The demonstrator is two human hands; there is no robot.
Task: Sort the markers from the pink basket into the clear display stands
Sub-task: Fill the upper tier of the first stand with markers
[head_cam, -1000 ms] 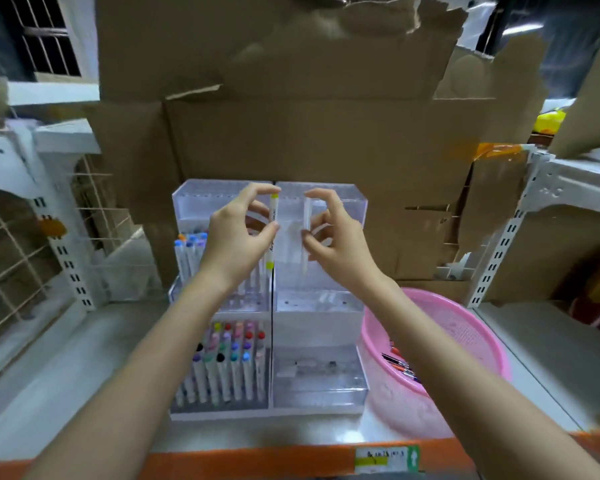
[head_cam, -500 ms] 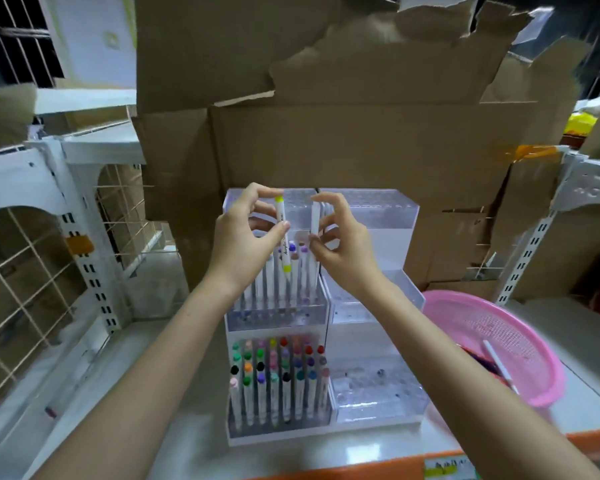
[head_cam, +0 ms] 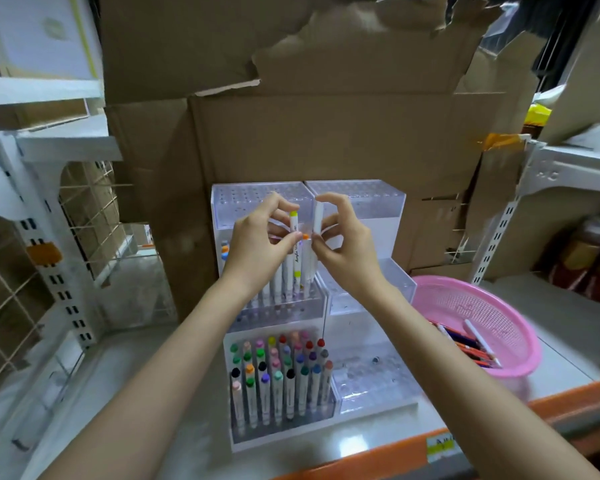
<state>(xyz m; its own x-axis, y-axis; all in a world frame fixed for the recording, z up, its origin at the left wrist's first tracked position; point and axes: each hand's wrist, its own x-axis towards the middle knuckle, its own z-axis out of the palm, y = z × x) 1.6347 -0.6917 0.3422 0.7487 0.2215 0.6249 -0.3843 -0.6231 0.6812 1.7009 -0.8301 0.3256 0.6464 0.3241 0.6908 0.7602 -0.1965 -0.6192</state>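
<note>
Two clear tiered display stands sit side by side on the shelf: the left stand (head_cam: 278,308) is filled with several markers on its front and middle tiers, the right stand (head_cam: 378,382) looks nearly bare. My left hand (head_cam: 257,251) pinches a white marker with a yellow-green cap (head_cam: 294,237), held upright over the left stand's middle tier. My right hand (head_cam: 343,247) pinches a white marker (head_cam: 317,220) upright beside it. The pink basket (head_cam: 520,341) stands to the right with several markers (head_cam: 471,341) inside.
Torn cardboard boxes (head_cam: 326,140) rise directly behind the stands. White metal shelf uprights (head_cam: 59,271) and a wire grid stand at the left, another upright (head_cam: 496,237) at the right. An orange shelf edge (head_cam: 395,452) runs along the front.
The view has shifted, so the stands and basket sit further right and lower in frame. Both hands stay close together holding their markers upright above the left stand's middle tier.
</note>
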